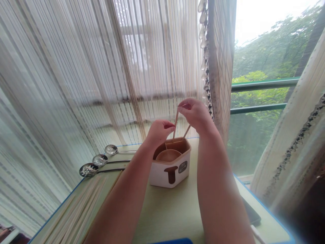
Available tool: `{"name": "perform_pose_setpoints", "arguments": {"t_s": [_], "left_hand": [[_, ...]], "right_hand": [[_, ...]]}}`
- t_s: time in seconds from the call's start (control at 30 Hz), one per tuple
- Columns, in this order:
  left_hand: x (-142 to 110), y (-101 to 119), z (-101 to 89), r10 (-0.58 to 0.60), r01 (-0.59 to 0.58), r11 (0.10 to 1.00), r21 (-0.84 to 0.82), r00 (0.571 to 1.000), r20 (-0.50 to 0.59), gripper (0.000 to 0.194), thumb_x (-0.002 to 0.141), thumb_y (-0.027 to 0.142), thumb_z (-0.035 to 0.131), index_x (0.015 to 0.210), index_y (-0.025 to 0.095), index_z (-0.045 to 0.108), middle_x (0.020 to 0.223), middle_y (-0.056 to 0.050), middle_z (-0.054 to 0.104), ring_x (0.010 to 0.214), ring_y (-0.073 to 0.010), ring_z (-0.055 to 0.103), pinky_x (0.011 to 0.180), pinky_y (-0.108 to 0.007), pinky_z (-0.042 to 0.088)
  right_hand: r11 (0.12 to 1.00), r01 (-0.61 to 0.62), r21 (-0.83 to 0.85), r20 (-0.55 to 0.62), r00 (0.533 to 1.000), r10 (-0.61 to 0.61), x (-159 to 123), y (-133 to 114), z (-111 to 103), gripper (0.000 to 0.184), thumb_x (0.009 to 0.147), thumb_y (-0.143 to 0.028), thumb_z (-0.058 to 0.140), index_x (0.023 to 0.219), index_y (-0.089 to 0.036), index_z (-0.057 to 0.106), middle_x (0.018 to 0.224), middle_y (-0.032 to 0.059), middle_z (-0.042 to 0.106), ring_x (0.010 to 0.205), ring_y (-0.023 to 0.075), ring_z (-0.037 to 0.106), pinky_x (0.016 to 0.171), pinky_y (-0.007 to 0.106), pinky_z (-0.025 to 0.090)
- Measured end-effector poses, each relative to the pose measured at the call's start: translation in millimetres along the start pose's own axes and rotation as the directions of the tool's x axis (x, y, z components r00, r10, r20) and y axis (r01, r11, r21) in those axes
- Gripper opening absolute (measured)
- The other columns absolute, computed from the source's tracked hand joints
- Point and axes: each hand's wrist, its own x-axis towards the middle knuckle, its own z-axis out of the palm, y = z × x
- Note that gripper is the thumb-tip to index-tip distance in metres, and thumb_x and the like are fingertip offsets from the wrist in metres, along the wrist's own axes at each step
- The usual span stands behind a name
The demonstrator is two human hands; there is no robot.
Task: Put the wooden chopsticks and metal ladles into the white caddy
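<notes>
A white cutlery holder [162, 174] with a brown rim and brown inner compartments stands on the pale green table [167, 213]. My right hand [196, 115] is above it, fingers pinched on the tops of two wooden chopsticks [175, 123] whose lower ends dip into the holder's back compartment. My left hand [158, 132] hovers just over the holder's left rim, fingers curled closed next to one chopstick; what it holds, if anything, is hidden.
Three metal spoons [100, 160] lie side by side at the table's far left. Several more wooden chopsticks [81, 210] lie spread along the left side. Sheer curtains hang behind; a window with a green railing is at right. A dark flat object [251, 213] lies near the right edge.
</notes>
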Motion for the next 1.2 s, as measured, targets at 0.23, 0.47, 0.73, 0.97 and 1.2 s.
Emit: {"name": "perform_pose_setpoints", "arguments": {"t_s": [0.23, 0.47, 0.73, 0.97, 1.2], "left_hand": [[-0.8, -4.5, 14.5, 0.03, -0.036, 0.997, 0.069, 0.996, 0.084, 0.019, 0.075, 0.025, 0.06, 0.09, 0.019, 0.07, 0.085, -0.002, 0.071, 0.078, -0.0145, 0.063, 0.072, -0.026, 0.047], [-4.4, -5.8, 26.1, -0.019, -0.006, 0.988, 0.154, 0.987, 0.161, 0.018, 0.076, 0.025, 0.058, 0.087, 0.021, 0.072, 0.081, 0.0, 0.071, 0.075, -0.0144, 0.062, 0.071, -0.025, 0.046], [-5.7, -2.4, 27.6, -0.061, -0.001, 0.965, 0.262, 0.971, 0.229, 0.02, 0.078, 0.033, 0.057, 0.088, 0.026, 0.073, 0.078, 0.0, 0.069, 0.071, -0.015, 0.058, 0.069, -0.027, 0.044], [-6.5, -1.7, 27.5, -0.062, -0.033, 0.955, 0.295, 0.95, 0.307, 0.023, 0.08, 0.031, 0.053, 0.092, 0.027, 0.072, 0.078, -0.001, 0.069, 0.069, -0.0149, 0.057, 0.065, -0.026, 0.042], [-5.4, -6.5, 31.9, -0.02, -0.065, 0.943, 0.326, 0.968, 0.25, 0.028, 0.078, 0.033, 0.055, 0.1, 0.023, 0.069, 0.095, -0.004, 0.068, 0.079, -0.0171, 0.059, 0.073, -0.026, 0.044]], "right_hand": [[0.986, -0.136, -0.093, -0.083, 0.988, 0.128, 4.1, 15.6, -8.6, 0.016, 0.073, -0.028, 0.058, 0.082, -0.017, 0.066, 0.077, 0.0043, 0.066, 0.073, 0.0172, 0.058, 0.07, 0.033, 0.045], [0.918, -0.295, -0.266, -0.005, 0.952, 0.305, 4.4, 27.1, -13.7, 0.02, 0.071, -0.026, 0.056, 0.086, -0.017, 0.064, 0.081, 0.0061, 0.065, 0.074, 0.0186, 0.057, 0.067, 0.032, 0.044], [0.853, -0.338, -0.397, 0.067, 0.917, 0.394, 1.4, 29.0, -18.7, 0.02, 0.069, -0.023, 0.053, 0.088, -0.018, 0.06, 0.081, 0.0073, 0.063, 0.072, 0.0192, 0.056, 0.062, 0.031, 0.044], [0.847, -0.373, -0.378, 0.041, 0.908, 0.418, 0.3, 21.8, -24.9, 0.021, 0.07, -0.021, 0.05, 0.088, -0.017, 0.059, 0.077, 0.0067, 0.063, 0.066, 0.0164, 0.055, 0.059, 0.028, 0.042], [0.765, -0.369, -0.528, 0.088, 0.872, 0.481, 1.7, 15.2, -20.7, 0.021, 0.07, -0.019, 0.051, 0.088, -0.016, 0.061, 0.084, 0.0095, 0.064, 0.069, 0.0188, 0.057, 0.055, 0.027, 0.04]]}}
